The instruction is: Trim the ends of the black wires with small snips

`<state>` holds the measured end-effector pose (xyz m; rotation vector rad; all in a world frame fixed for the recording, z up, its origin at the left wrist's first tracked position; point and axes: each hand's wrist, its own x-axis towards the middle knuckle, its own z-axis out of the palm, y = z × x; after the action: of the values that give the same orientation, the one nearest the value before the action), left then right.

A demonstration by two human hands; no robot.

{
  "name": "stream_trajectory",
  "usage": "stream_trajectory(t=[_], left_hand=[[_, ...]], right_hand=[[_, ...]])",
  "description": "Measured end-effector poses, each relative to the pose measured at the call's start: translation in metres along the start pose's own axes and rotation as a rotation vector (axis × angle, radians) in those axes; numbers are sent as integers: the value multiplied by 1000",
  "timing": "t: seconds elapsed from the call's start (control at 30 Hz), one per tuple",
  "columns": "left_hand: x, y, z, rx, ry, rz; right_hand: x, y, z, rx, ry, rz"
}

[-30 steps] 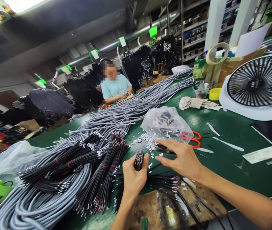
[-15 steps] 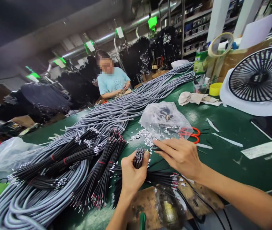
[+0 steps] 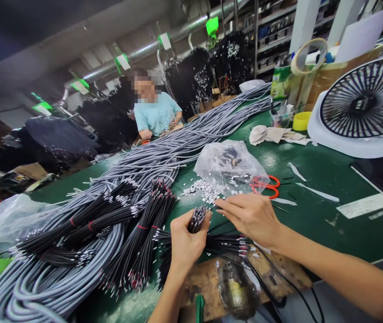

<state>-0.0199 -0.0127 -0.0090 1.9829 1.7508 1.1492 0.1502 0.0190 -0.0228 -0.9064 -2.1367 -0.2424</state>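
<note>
My left hand (image 3: 189,240) is closed around a bundle of thin black wires (image 3: 197,220), whose pale ends point up above the fist. Just to its right, my right hand (image 3: 250,217) has its thumb and fingers pinched together. Something small and dark shows at the fingertips, too little to name. Those fingertips are at the near edge of a pile of small silvery metal pieces (image 3: 206,190), close to the wire ends. Beneath both hands lies another bunch of black wires (image 3: 228,246) with red and white tips.
Tied black wire bundles (image 3: 151,229) and long grey cables (image 3: 117,170) cover the left. Beyond the pile are a clear plastic bag (image 3: 230,163) and orange-handled scissors (image 3: 274,187). A fan (image 3: 363,103) stands right. A wooden board (image 3: 208,278) lies in front; a co-worker (image 3: 157,112) sits opposite.
My right hand's fingers have drawn together from over the metal pieces, and the fingertips are nearer the wire bundle. My left hand keeps its hold. The co-worker's hands have moved apart.
</note>
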Motion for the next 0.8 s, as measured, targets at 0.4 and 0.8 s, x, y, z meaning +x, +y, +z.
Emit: stream_trajectory(t=[0.4, 0.8], left_hand=[[1, -1, 0, -11, -104, -10], [5, -9, 6, -235, -189, -11]], right_hand=[[1, 7, -2, 2, -96, -191], [6, 12, 6, 651, -340, 404]])
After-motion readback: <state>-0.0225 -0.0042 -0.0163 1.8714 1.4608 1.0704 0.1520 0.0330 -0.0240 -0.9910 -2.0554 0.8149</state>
